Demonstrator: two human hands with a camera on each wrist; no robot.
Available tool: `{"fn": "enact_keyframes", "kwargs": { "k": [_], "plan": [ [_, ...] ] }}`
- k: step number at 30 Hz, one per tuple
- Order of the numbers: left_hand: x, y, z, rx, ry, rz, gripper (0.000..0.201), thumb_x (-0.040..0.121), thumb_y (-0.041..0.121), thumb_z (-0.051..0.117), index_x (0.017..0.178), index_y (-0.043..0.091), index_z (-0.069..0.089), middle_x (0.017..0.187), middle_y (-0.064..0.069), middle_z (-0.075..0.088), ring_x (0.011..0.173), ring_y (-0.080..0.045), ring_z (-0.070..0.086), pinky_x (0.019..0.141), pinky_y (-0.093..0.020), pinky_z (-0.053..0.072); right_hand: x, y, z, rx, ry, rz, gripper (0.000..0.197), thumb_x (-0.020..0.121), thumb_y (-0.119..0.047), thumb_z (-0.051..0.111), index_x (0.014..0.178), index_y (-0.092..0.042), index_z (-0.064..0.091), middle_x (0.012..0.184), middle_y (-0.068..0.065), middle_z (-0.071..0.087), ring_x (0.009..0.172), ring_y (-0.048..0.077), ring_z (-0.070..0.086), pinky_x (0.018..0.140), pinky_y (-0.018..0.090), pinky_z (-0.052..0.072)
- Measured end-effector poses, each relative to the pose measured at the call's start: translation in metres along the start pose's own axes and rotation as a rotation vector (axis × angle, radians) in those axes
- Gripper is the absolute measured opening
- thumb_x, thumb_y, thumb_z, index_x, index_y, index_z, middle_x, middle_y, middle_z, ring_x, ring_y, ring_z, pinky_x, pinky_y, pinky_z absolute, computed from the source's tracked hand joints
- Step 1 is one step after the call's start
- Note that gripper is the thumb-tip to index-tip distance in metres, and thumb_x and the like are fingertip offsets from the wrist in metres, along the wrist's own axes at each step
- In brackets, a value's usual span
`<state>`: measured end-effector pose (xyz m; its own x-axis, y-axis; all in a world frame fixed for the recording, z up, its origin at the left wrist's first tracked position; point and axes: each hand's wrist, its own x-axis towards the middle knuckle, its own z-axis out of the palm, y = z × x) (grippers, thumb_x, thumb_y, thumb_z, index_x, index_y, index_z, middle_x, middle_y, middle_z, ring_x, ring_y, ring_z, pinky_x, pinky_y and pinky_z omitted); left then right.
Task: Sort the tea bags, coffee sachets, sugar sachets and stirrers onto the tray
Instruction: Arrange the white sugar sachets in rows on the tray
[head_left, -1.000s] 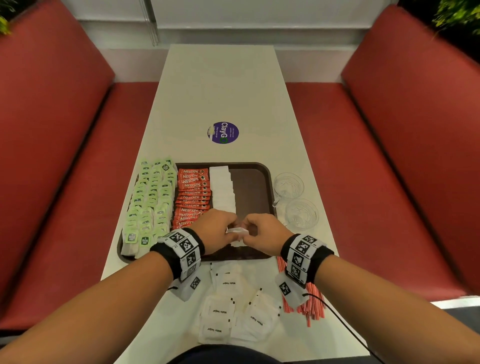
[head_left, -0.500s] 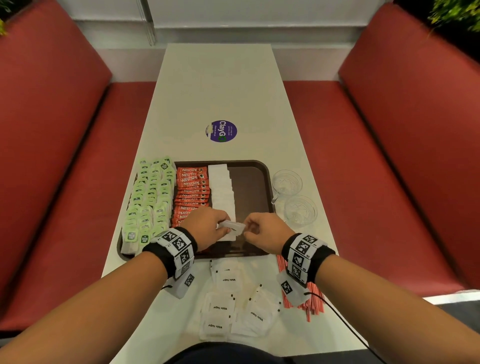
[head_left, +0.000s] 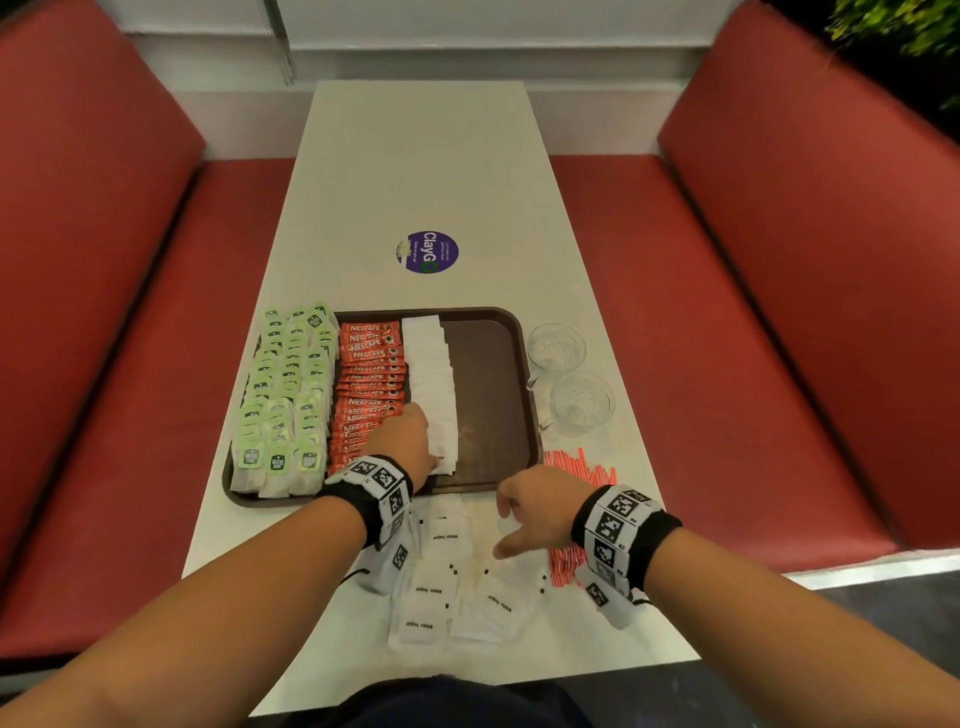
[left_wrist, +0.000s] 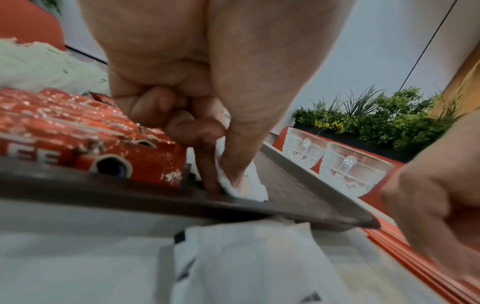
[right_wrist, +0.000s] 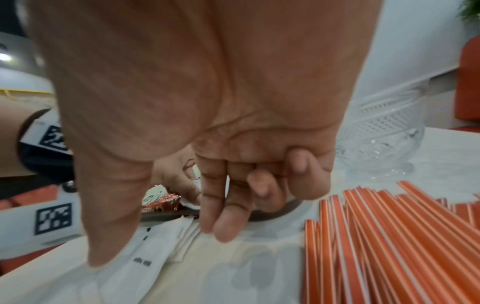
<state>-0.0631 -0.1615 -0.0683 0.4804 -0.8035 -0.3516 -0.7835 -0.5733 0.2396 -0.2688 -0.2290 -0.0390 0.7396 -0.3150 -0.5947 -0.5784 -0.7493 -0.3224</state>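
The brown tray (head_left: 488, 374) holds green tea bags (head_left: 283, 395) on its left, orange coffee sachets (head_left: 369, 374) beside them and a row of white sugar sachets (head_left: 431, 374). My left hand (head_left: 423, 441) is low over the near end of that row. Its thumb and forefinger pinch a white sugar sachet (left_wrist: 233, 183) against the tray floor. My right hand (head_left: 506, 530) hangs over the loose sugar sachets (head_left: 441, 597) on the table in front of the tray, fingers relaxed and holding nothing. Its thumb tip (right_wrist: 103, 259) touches one sachet. Orange stirrers (head_left: 582, 467) lie at the right.
Two cut-glass cups (head_left: 556, 345) (head_left: 582, 402) stand just right of the tray, close to the stirrers (right_wrist: 389, 236). A purple round sticker (head_left: 428, 252) marks the table beyond the tray. Red benches flank the table on both sides.
Both hands were together on one sugar sachet over the tray's near edge. The right hand has let go and drawn back over the loose pile; the left has lowered the sachet onto the row.
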Motion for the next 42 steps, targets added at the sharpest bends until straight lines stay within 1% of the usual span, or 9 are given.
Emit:
{"fn": "enact_keyframes", "kwargs": {
  "k": [8,12,15,19,23,27,33,39,42],
  "plan": [
    [-0.006,0.001,-0.005,0.064,0.078,-0.008,0.052,0.079,0.039,0.077,0.113,0.014,0.046,0.106,-0.006,0.063,0.091,-0.026,0.063,0.078,-0.036,0.053,-0.011,-0.013,0.019,-0.183,-0.049,0.018,0.069,0.073,-0.071,0.072,0.117,-0.018,0.062,0.105,0.000,0.066,0.094,0.023,0.061,0.083,0.039,0.055],
    [-0.026,0.009,-0.006,0.008,0.116,0.127,0.041,0.085,0.042,0.071,0.114,0.020,0.053,0.108,0.000,0.058,0.096,-0.022,0.060,0.081,-0.035,0.051,-0.014,-0.017,0.026,-0.289,-0.059,-0.007,0.072,0.069,-0.071,0.075,0.113,-0.017,0.060,0.100,0.003,0.066,0.091,0.025,0.060,0.080,0.039,0.055],
    [-0.048,0.015,-0.001,0.033,-0.005,0.331,0.026,0.089,0.047,0.064,0.105,0.027,0.058,0.099,0.008,0.056,0.092,-0.016,0.058,0.077,-0.029,0.046,-0.015,-0.019,0.031,-0.334,-0.032,-0.027,0.068,0.070,-0.066,0.077,0.114,-0.017,0.059,0.101,0.004,0.064,0.089,0.024,0.056,0.072,0.035,0.048],
    [-0.075,0.018,0.016,0.135,-0.179,0.506,0.028,0.085,0.052,0.066,0.101,0.029,0.065,0.093,0.011,0.059,0.090,-0.013,0.057,0.075,-0.028,0.045,-0.011,-0.017,0.037,-0.319,0.019,-0.035,0.062,0.073,-0.061,0.077,0.113,-0.017,0.058,0.101,0.004,0.065,0.093,0.025,0.059,0.074,0.036,0.048],
    [-0.088,0.016,0.036,0.227,-0.248,0.463,0.039,0.079,0.061,0.067,0.097,0.027,0.067,0.092,0.008,0.066,0.087,-0.016,0.060,0.076,-0.031,0.051,-0.005,-0.015,0.036,-0.252,0.078,-0.051,0.058,0.076,-0.054,0.079,0.116,-0.016,0.060,0.104,0.005,0.067,0.096,0.027,0.063,0.080,0.037,0.053],
    [-0.089,0.019,0.046,0.258,-0.164,0.381,0.034,0.084,0.057,0.063,0.084,0.024,0.060,0.091,0.000,0.068,0.088,-0.022,0.061,0.072,-0.031,0.047,0.002,-0.013,0.034,-0.196,0.121,-0.083,0.054,0.079,-0.044,0.079,0.120,-0.016,0.058,0.112,0.006,0.066,0.102,0.028,0.062,0.088,0.042,0.053],
    [-0.087,0.017,0.044,0.158,-0.112,0.320,0.029,0.084,0.051,0.067,0.088,0.023,0.066,0.089,0.002,0.068,0.082,-0.019,0.061,0.070,-0.030,0.047,0.007,-0.011,0.031,-0.113,0.177,-0.130,0.048,0.080,-0.032,0.081,0.119,-0.014,0.058,0.117,0.006,0.062,0.106,0.026,0.059,0.091,0.039,0.050],
    [-0.089,0.012,0.033,-0.087,-0.080,0.308,0.008,0.082,0.032,0.072,0.081,0.027,0.066,0.081,0.010,0.068,0.077,-0.008,0.062,0.072,-0.026,0.050,0.009,-0.007,0.029,-0.092,0.201,-0.156,0.049,0.082,-0.027,0.080,0.123,-0.015,0.057,0.116,0.006,0.063,0.106,0.025,0.059,0.087,0.035,0.047],
    [-0.089,0.012,0.031,-0.154,-0.120,0.309,0.012,0.080,0.032,0.076,0.082,0.028,0.065,0.083,0.011,0.069,0.077,-0.007,0.063,0.075,-0.026,0.052,0.009,-0.008,0.027,-0.093,0.184,-0.158,0.043,0.083,-0.030,0.079,0.115,-0.015,0.056,0.109,0.005,0.063,0.096,0.023,0.057,0.081,0.035,0.046]
  ]
}}
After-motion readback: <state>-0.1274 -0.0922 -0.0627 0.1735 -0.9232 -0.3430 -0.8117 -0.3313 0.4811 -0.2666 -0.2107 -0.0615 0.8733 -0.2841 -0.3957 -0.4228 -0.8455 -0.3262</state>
